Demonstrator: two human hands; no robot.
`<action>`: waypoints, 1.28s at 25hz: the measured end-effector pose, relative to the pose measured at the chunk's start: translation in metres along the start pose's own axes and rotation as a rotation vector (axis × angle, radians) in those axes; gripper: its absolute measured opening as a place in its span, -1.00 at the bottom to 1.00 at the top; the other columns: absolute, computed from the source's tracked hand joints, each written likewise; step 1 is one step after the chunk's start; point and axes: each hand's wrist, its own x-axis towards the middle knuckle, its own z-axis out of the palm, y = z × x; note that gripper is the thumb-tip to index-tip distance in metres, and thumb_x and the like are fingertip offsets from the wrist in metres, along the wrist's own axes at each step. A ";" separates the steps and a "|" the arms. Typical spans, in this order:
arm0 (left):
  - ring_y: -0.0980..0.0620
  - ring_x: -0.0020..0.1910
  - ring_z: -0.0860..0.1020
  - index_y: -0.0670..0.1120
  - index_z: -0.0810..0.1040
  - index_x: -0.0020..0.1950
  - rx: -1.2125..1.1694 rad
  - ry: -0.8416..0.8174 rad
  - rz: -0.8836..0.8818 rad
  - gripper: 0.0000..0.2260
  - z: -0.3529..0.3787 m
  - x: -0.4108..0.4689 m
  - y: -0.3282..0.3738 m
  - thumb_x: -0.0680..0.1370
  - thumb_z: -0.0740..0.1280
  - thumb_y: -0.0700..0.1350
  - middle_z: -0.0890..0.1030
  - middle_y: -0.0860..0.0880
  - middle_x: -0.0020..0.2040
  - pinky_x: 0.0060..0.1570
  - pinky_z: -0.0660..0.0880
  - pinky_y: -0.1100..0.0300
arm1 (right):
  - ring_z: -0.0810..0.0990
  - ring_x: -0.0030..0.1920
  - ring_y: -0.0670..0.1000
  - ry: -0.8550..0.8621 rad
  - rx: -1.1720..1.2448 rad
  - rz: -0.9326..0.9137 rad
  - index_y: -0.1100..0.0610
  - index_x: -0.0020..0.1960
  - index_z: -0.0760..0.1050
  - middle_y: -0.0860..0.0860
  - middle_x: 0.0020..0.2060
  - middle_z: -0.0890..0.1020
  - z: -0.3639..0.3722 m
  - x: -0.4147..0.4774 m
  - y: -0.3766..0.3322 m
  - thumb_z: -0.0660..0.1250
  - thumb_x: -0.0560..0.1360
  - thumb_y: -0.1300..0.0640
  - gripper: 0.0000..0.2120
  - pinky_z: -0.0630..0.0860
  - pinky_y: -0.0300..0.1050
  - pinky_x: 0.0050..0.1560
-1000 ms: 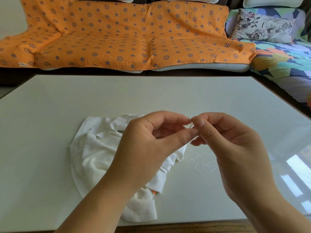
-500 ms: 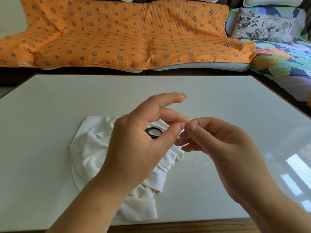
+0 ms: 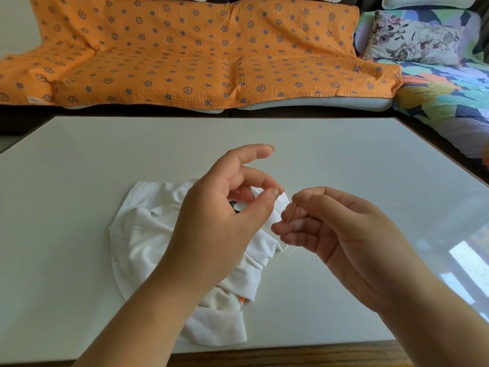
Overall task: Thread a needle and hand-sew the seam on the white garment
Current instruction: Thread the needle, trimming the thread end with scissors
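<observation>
Sofa cover: an orange quilted cover with blue stars and circles (image 3: 185,56) lies over the sofa beyond the table.
Table: a white, glossy rectangular tabletop (image 3: 105,154) with a wooden near edge; window light reflects at its right.
Quilt: a multicoloured patchwork quilt (image 3: 444,102) lies at the far right, beside the orange cover.
Garment: the crumpled white cloth garment (image 3: 143,242) lies on the table near its front edge, partly under the left hand; a bit of orange shows in a lower fold.
Pillow: a grey floral pillow (image 3: 412,41) leans above the quilt.
Left hand: the left hand (image 3: 219,221) hangs over the garment, thumb tip meeting a fingertip, index finger raised; whether anything is pinched there is too fine to see.
Right hand: the right hand (image 3: 344,234), just beside the left, pinches the needle between thumb and index finger, its other fingers loosely curled.
Black item: a small black object (image 3: 233,205) lies on the garment, mostly hidden by the left hand.
Thread: a loose white thread (image 3: 301,251) curls on the table, below the right hand and beside the garment.
Needle: the thin straight needle (image 3: 291,214) slants down from the right fingertips.
</observation>
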 end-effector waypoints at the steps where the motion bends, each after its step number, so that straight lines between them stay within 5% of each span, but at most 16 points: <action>1: 0.16 -0.15 0.56 0.22 0.46 0.25 -0.019 -0.027 -0.007 -0.60 -0.001 0.000 0.001 0.51 0.43 -0.15 0.67 0.23 -0.10 -0.05 0.45 0.43 | 0.68 -0.28 0.13 -0.008 -0.002 0.004 0.22 -0.25 0.60 0.18 -0.30 0.63 -0.001 0.000 0.000 0.38 0.31 0.15 -0.87 0.62 -0.14 -0.24; 6: 0.15 -0.06 0.62 0.21 0.42 0.29 -0.010 -0.083 0.013 -0.52 -0.002 -0.001 0.007 0.49 0.46 -0.18 0.69 0.24 -0.07 -0.02 0.47 0.43 | 0.68 -0.24 0.13 -0.045 -0.030 0.017 0.32 -0.12 0.59 0.24 -0.24 0.65 -0.003 0.000 0.002 0.39 0.35 0.10 -0.73 0.62 -0.13 -0.21; 12: 0.05 0.00 0.66 0.18 0.43 0.29 -0.153 -0.157 -0.084 -0.52 -0.001 0.000 0.002 0.41 0.46 -0.05 0.69 0.07 -0.05 0.09 0.56 0.11 | 0.64 -0.26 0.05 -0.024 -0.068 -0.037 0.16 -0.23 0.65 0.15 -0.29 0.66 -0.004 0.001 0.003 0.47 0.37 0.11 -0.89 0.57 -0.19 -0.26; 17: 0.08 -0.09 0.67 0.15 0.47 0.23 -0.203 -0.134 -0.095 -0.59 0.000 0.000 0.003 0.45 0.49 -0.09 0.70 0.06 -0.10 -0.10 0.55 0.25 | 0.60 -0.24 0.04 0.009 -0.127 -0.097 0.13 -0.25 0.65 0.14 -0.31 0.64 -0.005 0.001 0.004 0.47 0.38 0.09 -0.88 0.53 -0.15 -0.18; 22: 0.08 0.00 0.66 0.19 0.46 0.24 -0.077 -0.059 0.010 -0.61 -0.001 -0.001 0.007 0.50 0.45 -0.12 0.70 0.18 -0.07 0.03 0.56 0.26 | 0.65 -0.22 0.08 0.048 -0.237 -0.107 0.16 -0.21 0.67 0.14 -0.32 0.67 -0.003 0.000 0.006 0.51 0.34 0.04 -0.82 0.53 -0.05 -0.10; 32: 0.04 -0.19 0.51 0.21 0.47 0.24 0.082 -0.023 0.094 -0.62 0.002 -0.002 0.006 0.49 0.40 -0.12 0.64 0.26 -0.15 -0.05 0.40 0.48 | 0.68 -0.24 0.09 0.043 -0.234 -0.055 0.17 -0.27 0.66 0.15 -0.32 0.67 0.001 -0.003 0.003 0.43 0.29 0.03 -0.80 0.56 -0.05 -0.13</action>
